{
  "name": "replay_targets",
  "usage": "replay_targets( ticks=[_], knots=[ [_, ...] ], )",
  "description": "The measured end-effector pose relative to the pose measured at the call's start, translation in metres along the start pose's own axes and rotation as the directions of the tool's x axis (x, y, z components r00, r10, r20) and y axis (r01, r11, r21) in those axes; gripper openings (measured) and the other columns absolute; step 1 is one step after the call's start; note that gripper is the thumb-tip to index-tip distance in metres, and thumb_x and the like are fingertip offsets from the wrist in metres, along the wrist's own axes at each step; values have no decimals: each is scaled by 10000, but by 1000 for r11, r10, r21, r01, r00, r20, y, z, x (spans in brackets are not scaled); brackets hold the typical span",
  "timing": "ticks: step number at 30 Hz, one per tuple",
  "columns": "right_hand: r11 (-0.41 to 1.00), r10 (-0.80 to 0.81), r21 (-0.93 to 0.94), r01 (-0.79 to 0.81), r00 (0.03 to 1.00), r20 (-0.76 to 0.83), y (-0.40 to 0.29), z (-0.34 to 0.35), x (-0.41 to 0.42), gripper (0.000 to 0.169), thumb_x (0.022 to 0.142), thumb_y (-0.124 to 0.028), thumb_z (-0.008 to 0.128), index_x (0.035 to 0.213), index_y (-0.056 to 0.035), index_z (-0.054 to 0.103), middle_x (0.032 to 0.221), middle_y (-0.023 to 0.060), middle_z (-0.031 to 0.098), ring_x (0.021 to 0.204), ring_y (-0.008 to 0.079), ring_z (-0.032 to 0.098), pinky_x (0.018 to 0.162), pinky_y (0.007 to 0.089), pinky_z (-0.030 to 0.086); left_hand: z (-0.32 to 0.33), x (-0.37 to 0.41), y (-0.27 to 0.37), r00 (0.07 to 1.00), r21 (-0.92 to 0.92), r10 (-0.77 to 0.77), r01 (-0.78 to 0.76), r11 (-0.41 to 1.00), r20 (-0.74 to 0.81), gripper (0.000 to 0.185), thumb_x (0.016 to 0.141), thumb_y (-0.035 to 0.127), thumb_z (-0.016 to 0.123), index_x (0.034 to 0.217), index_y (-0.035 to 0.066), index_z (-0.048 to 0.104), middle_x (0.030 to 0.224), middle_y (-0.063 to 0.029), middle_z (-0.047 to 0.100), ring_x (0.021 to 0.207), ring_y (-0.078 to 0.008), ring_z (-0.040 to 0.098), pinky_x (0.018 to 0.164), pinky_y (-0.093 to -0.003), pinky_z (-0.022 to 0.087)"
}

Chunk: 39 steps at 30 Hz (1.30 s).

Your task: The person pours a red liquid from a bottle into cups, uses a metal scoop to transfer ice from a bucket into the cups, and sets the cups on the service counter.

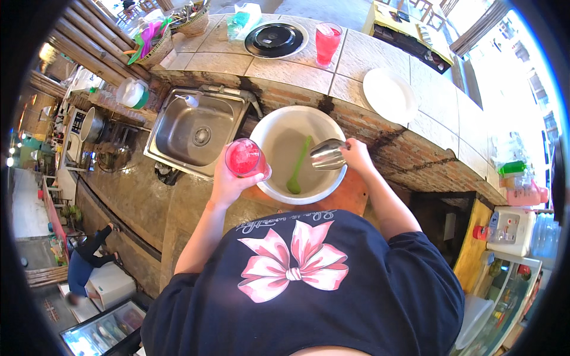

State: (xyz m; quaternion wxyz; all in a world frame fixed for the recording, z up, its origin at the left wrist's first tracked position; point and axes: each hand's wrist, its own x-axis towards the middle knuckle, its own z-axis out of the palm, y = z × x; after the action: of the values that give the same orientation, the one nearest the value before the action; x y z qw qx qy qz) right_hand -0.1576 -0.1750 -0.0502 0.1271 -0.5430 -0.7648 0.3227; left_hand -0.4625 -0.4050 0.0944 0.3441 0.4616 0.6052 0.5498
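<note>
My left hand [226, 178] is wrapped around a glass of red drink with ice [245, 158], held beside the left rim of a large metal basin [272, 127]. In my right hand [356, 155] is a shiny metal scoop [329, 154], which hangs over the basin's right side. A green plastic spoon [299, 164] lies inside the basin, its bowl towards me. Another glass of red drink with ice [327, 46] stands upright on the tiled counter [289, 73] beyond the basin.
Left of the basin is a steel sink [202, 133] with a small bottle [190, 101] at its back edge. On the counter are a black round lid or tray [274, 39], a white plate [388, 95] and utensil baskets [156, 49]. A person [87, 262] bends over a white box at far left.
</note>
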Motion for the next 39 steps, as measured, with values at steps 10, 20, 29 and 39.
replay_targets(
  ticks=[10,20,29,39],
  knots=[
    [970,-222,-19,244,841,-493,-124,-91,175,955,693,-547,822,1346,49,459,1303,286,537,1233,385,524,1028,460,428,-30,-24,10,989,-13,-1,0,1000,-147,788,596,142,918,1259,33,507,1197,-66,608,1124,-164,590,1007,-331,458],
    [903,-274,72,423,697,-663,-138,-77,302,1031,514,-422,935,1327,-27,439,1221,229,585,1138,373,578,980,441,465,-49,-42,28,952,23,69,-65,998,-297,871,558,228,959,1267,21,499,1161,-75,633,1099,-161,602,1008,-325,457],
    [831,-262,302,468,807,-528,-174,-96,156,873,558,-273,935,1265,-20,489,1170,152,615,1087,273,601,949,390,484,-70,-78,52,947,-229,31,-108,967,-319,760,633,113,904,1272,48,498,1184,-60,608,1102,-165,595,994,-350,465],
    [527,-427,772,356,896,-121,-145,-175,-46,807,573,-55,886,1288,-27,512,1129,94,641,1052,206,622,923,348,505,-25,-138,69,911,-80,144,-189,979,-385,719,651,76,882,1250,39,487,1130,-54,616,1054,-157,609,955,-338,491]
  ],
)
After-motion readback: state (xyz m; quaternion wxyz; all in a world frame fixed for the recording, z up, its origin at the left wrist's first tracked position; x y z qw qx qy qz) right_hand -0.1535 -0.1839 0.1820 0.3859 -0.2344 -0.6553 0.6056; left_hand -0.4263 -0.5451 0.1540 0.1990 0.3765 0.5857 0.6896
